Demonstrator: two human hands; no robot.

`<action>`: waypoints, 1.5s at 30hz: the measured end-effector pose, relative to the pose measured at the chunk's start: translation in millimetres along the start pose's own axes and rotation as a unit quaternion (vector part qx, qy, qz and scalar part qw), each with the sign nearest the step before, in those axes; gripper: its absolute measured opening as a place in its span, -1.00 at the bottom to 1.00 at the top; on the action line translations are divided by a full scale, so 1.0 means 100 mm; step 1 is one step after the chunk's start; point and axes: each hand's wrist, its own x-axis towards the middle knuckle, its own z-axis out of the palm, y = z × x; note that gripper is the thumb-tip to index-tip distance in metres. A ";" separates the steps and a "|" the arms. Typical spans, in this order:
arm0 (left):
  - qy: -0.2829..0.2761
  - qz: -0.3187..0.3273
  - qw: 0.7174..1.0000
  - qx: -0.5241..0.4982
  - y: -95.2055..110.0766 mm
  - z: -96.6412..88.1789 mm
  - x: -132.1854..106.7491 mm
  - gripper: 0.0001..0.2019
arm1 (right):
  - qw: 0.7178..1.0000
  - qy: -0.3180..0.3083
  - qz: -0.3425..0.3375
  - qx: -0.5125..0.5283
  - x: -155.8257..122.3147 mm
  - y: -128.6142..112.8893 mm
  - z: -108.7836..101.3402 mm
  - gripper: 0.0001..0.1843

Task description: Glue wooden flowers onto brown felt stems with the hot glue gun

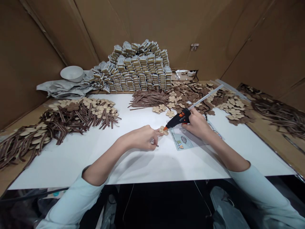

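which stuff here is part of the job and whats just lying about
Part of the job:
glue gun, in the right hand
beige flower, touching the left hand
likely loose flowers, striped ribbons

Apparently just lying about:
white bowl
crumpled sheeting
perhaps the DIY-printed sheet

Around the centre of the view, brown cardboard panels [157,22] rise at twelve o'clock, with a small, pale fitting [194,47] on them at one. At ten, a round white bowl [72,73] rests on crumpled, whitish plastic sheeting [62,89]. Below the near edge of the white surface [71,159], a translucent grey plastic bag [222,205] hangs at five o'clock.
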 end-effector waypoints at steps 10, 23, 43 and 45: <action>-0.014 -0.010 1.000 0.005 0.05 -0.03 0.01 -0.82 | 1.000 -0.018 0.002 -0.019 0.01 0.00 0.01 -0.81; -0.006 0.005 1.000 0.005 0.01 0.00 0.01 -0.83 | 0.999 -0.033 0.007 -0.017 0.01 0.01 0.02 -0.80; -0.006 0.011 1.000 -0.001 0.02 -0.01 0.01 -0.84 | 1.000 -0.025 -0.008 -0.016 0.02 0.04 0.03 -0.82; -0.003 0.014 1.000 -0.001 0.02 -0.01 0.01 -0.85 | 0.999 -0.025 -0.008 -0.026 0.01 0.03 0.02 -0.82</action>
